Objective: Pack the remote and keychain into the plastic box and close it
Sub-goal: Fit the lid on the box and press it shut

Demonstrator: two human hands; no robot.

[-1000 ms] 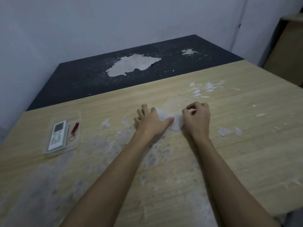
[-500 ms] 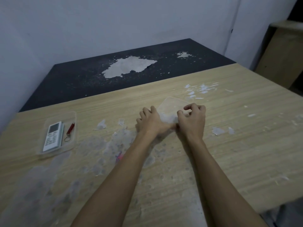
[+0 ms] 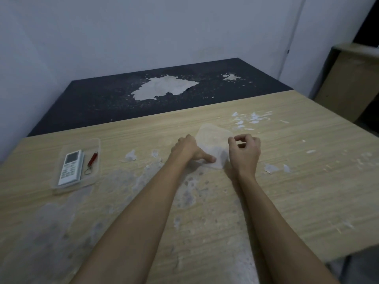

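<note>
A clear plastic box (image 3: pixel 98 160) lies open on the left of the wooden table. Inside it are a white remote (image 3: pixel 70 168) and, to its right, a red keychain (image 3: pixel 92 158) with a metal ring. The translucent lid (image 3: pixel 211 136) lies flat at the table's middle, well right of the box. My left hand (image 3: pixel 189 149) grips the lid's left edge, thumb pressed on its near corner. My right hand (image 3: pixel 244 152) is curled at the lid's right edge, thumb and forefinger pinched there. Part of the lid is hidden under both hands.
The wooden table (image 3: pixel 287 181) carries white flaky patches and scuffed grey stains. Behind it stands a dark surface (image 3: pixel 102 99) with peeled white spots against the wall. A wooden cabinet (image 3: pixel 348 78) stands at the far right. The table's near right edge drops off.
My head has tilted, so everything sits a little lower and further right in view. Both hands stay on the lid; my left thumb has slid onto its near corner.
</note>
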